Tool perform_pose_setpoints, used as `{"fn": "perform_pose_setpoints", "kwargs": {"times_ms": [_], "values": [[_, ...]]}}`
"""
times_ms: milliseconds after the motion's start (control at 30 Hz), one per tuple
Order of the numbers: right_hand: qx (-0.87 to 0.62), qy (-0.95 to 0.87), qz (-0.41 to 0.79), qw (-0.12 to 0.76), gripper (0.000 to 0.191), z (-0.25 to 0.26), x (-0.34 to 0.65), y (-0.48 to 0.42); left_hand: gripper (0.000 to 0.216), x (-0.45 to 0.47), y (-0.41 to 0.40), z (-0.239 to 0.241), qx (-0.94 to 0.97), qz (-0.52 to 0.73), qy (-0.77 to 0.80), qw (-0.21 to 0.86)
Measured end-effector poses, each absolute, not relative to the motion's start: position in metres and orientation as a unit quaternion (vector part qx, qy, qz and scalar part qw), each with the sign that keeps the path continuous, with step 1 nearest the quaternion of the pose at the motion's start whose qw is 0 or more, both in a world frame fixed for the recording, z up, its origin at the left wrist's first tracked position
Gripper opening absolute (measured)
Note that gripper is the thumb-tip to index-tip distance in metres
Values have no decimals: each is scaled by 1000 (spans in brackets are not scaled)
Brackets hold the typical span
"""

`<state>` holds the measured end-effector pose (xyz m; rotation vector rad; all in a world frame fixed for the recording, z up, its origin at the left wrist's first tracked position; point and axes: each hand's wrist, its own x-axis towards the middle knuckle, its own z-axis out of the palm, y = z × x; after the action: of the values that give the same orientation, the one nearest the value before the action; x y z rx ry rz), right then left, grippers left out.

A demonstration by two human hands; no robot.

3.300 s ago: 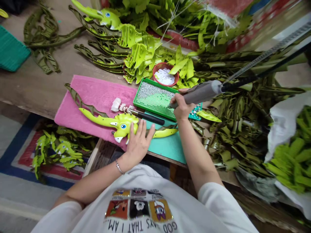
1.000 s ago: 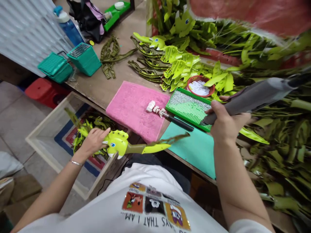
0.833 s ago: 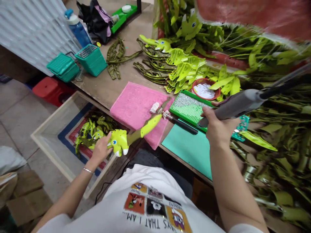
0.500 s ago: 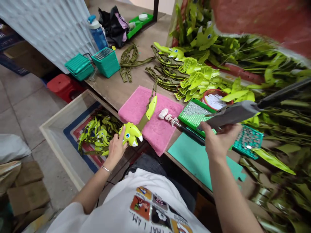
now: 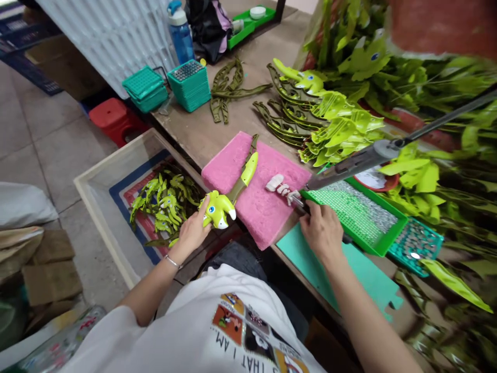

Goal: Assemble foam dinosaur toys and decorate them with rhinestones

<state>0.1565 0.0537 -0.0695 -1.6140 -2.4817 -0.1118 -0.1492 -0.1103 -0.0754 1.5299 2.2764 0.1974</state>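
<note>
My left hand (image 5: pixel 194 228) is closed around a lime-green toy dinosaur head (image 5: pixel 218 211) with blue eyes and white horns, one finger stretched along it. From the head an olive strip with a lime piece (image 5: pixel 249 168) reaches across a pink pad (image 5: pixel 267 217). My right hand (image 5: pixel 323 230) is closed on the black handle of a hammer-like tool with a metal shaft and a lumpy white-wrapped head (image 5: pixel 275 182), which rests on the pad. A grey hanging power screwdriver (image 5: pixel 349 165) is just above my right hand, apart from it.
A green tray (image 5: pixel 345 210) of small metal parts and a teal mat (image 5: pixel 310 269) lie to the right. Lime and olive toy parts (image 5: pixel 341 119) are heaped behind. A bin (image 5: pixel 112 228) with finished-looking toys stands left. Stacked teal trays (image 5: pixel 189 88) and a bottle (image 5: pixel 181 39) are at the back.
My right hand has let go of the power screwdriver and moved down and left onto the black tool handle. My left hand still holds the toy. The view has shifted slightly.
</note>
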Motion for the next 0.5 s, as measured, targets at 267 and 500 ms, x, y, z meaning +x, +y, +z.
{"fn": "perform_pose_setpoints", "kwargs": {"times_ms": [267, 500], "values": [[-383, -869, 202, 240, 39, -21, 125, 36, 78, -146, -109, -70, 530, 59, 819, 212], [-371, -922, 105, 20, 41, -9, 72, 23, 81, -144, -109, -67, 538, 13, 824, 177]]}}
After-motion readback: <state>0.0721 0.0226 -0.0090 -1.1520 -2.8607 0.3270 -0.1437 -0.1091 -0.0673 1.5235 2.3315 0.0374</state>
